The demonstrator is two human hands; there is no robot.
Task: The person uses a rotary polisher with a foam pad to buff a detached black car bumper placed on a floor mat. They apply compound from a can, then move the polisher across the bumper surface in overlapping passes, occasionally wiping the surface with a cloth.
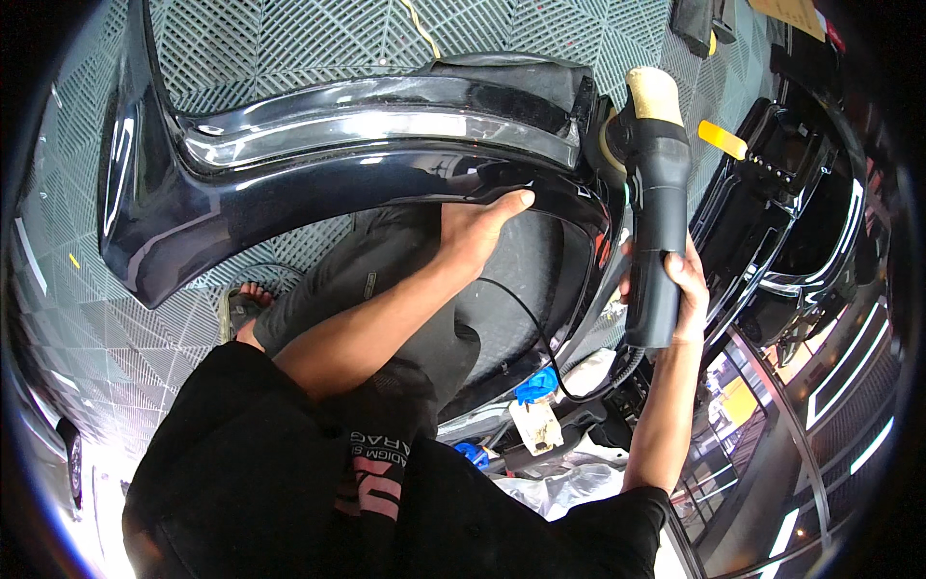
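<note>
A glossy black curved car fender (318,198) stretches across the upper middle. My left hand (477,230) grips its near edge, with the thumb on the shiny face and the fingers hidden underneath. At the fender's right end, my right hand (685,289) is wrapped round the body of a black power polisher (659,207). The tool's head, covered in tan at its far end, points away from me. Its round pad (612,150) shows partly on the left side, facing the fender; whether it touches cannot be seen. A black cord (540,338) curves below.
Grey grated floor tiles (318,39) lie beyond the fender. A yellow-orange strip-shaped object (723,140) is right of the polisher, near shiny black car parts (772,183). A blue cloth (536,386), a stained pale piece (536,427) and clear plastic (569,489) lie beside my lap.
</note>
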